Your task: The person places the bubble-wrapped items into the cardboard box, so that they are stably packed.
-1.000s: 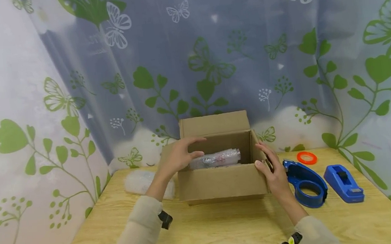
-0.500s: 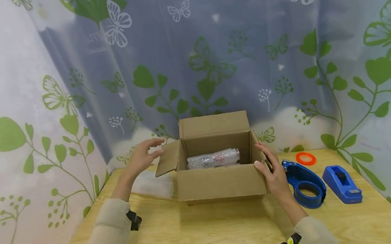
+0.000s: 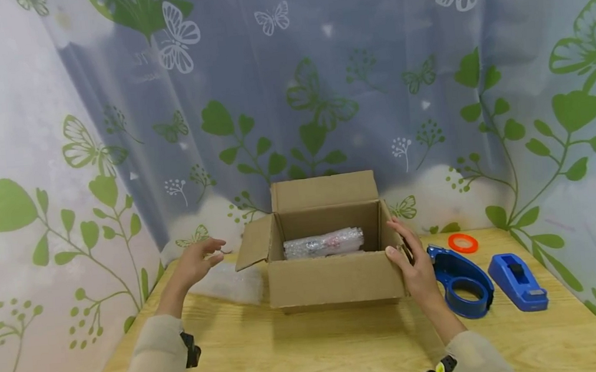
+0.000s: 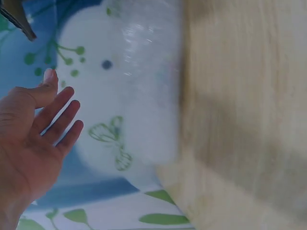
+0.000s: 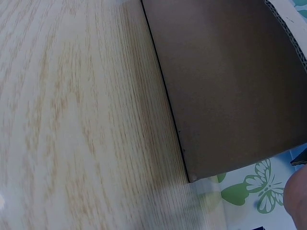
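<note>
While the box [image 3: 335, 279] gapes upward, its length runs left-to-right.

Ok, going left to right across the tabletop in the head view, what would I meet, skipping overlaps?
Translucent plastic wrap, open brown cardboard box, blue ring-shaped handheld tape dispenser, blue plastic desktop tape dispenser.

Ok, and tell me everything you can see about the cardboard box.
The cardboard box is brown, open and upright on the table. Its back flap stands up, its left flap slants outward and its front flap hangs down. A bubble-wrapped item lies inside; the right hand holds the box's right side.
</note>
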`<action>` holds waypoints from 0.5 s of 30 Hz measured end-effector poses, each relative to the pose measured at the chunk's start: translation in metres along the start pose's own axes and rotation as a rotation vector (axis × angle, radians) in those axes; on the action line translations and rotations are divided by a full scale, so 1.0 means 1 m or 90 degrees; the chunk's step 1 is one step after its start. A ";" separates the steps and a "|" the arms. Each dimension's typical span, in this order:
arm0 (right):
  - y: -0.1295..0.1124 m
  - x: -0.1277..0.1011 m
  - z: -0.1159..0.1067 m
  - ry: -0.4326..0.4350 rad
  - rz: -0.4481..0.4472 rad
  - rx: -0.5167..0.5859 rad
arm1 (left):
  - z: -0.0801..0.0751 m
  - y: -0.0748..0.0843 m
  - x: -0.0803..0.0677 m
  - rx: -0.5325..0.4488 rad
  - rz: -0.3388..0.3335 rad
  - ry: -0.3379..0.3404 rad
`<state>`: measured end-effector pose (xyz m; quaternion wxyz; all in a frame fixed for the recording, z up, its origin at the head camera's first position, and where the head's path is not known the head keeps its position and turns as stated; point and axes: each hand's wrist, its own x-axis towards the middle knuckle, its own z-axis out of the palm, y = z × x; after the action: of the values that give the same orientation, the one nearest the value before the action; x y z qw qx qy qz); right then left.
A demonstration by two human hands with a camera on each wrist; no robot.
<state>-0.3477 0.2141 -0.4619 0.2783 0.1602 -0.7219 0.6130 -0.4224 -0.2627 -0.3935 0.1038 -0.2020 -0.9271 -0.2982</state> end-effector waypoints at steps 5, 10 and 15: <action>0.000 0.000 0.000 0.000 -0.004 0.003 | 0.011 -0.019 -0.013 0.044 -0.021 -0.003; 0.001 0.001 0.000 -0.002 -0.013 0.007 | 0.020 -0.033 -0.026 0.075 -0.056 -0.034; 0.001 0.000 0.000 -0.003 -0.015 0.006 | 0.023 -0.042 -0.036 0.070 -0.076 -0.051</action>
<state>-0.3478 0.2145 -0.4625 0.2831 0.1710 -0.7179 0.6126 -0.4101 -0.2918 -0.4445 0.0593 -0.1524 -0.9559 -0.2440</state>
